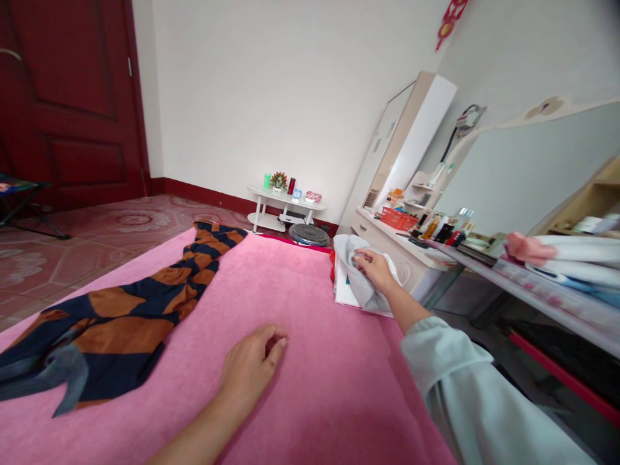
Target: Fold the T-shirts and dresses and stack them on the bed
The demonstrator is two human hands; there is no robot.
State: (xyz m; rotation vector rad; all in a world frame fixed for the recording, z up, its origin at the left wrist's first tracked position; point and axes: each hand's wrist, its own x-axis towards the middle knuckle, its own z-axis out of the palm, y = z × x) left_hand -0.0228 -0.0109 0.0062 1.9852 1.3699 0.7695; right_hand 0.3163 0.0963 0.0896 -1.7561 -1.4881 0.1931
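Over the pink cover [310, 290], my left hand [249, 361] is loosely curled, thumb near the bent fingers, with nothing visible in it. My right hand [375, 268] reaches to the far right corner, its fingers closed on a light grey cloth [346, 248] that looks like a garment. Under and beside that cloth lies a folded white cloth [345, 292], with a bit of red fabric [332, 265] at its left side. An orange and navy checked garment [130, 323] with a grey edge stretches along the left of the cover, away from both hands.
To the right stand a dressing table [372, 231] with bottles, a red basket [398, 218] and a large mirror [542, 168]. Beyond the cover's far edge are a low white stand [285, 201] and a round dark object [309, 234]. A folding stool [29, 203] stands left, near the red door [68, 97].
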